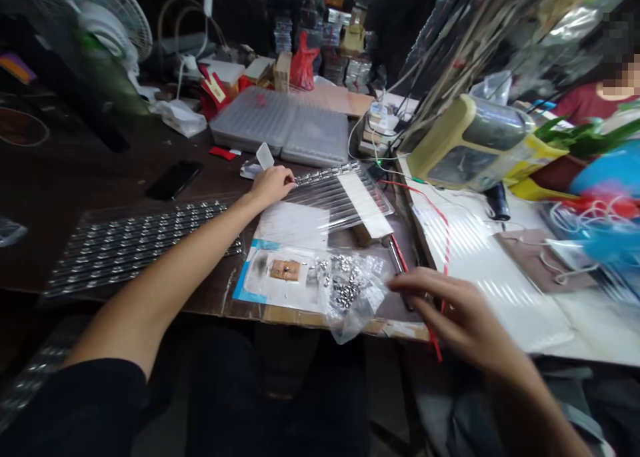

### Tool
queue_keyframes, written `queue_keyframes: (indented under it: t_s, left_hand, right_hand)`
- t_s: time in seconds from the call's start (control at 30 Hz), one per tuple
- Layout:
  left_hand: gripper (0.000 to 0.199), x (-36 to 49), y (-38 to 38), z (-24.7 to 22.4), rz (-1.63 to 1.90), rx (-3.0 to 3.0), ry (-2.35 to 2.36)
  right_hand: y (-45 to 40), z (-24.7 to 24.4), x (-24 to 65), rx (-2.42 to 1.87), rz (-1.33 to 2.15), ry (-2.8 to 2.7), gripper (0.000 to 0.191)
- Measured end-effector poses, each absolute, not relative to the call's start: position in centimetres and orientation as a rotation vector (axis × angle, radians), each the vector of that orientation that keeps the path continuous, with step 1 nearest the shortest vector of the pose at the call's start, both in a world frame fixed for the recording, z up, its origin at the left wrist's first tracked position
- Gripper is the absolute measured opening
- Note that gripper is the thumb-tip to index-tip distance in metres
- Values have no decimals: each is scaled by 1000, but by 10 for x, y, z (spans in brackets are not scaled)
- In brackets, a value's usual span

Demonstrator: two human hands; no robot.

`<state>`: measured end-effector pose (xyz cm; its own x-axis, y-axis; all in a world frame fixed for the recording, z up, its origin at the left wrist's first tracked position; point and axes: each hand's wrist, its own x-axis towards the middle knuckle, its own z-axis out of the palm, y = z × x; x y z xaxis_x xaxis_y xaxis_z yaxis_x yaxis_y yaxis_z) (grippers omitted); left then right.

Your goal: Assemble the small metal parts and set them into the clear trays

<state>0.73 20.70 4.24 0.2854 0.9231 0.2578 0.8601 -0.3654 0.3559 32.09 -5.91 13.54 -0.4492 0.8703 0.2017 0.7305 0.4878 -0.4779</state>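
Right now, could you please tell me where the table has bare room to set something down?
Bare dark tabletop shows between the phone and the white wrapper. It is crowded around the ribbed tray and bag of metal parts, near the right hand.

The middle tray (320, 200) was clear, patterned with parallel stripes; the near bag (367, 297) was see-through, its small parts (345, 290) silver. Silver rows patterned the left tray (135, 244). The far bag (303, 64) was red, the table (115, 184) dark brown.
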Motion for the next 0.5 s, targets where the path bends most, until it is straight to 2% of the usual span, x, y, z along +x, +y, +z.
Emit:
queue_keyframes:
  t_s: [0.23,0.33,0.5]
  left_hand:
    - [11,4,192,57,920,2306,1530]
    - [13,6,150,61,1065,2170,1364]
    - [15,4,48,46,1034,1904,1178]
  right_hand:
    - [-42,97,291,-1392,609,-2626,30]
    - [-43,90,287,-1433,552,-2703,30]
    - [-41,77,268,-1691,304,-2778,23]
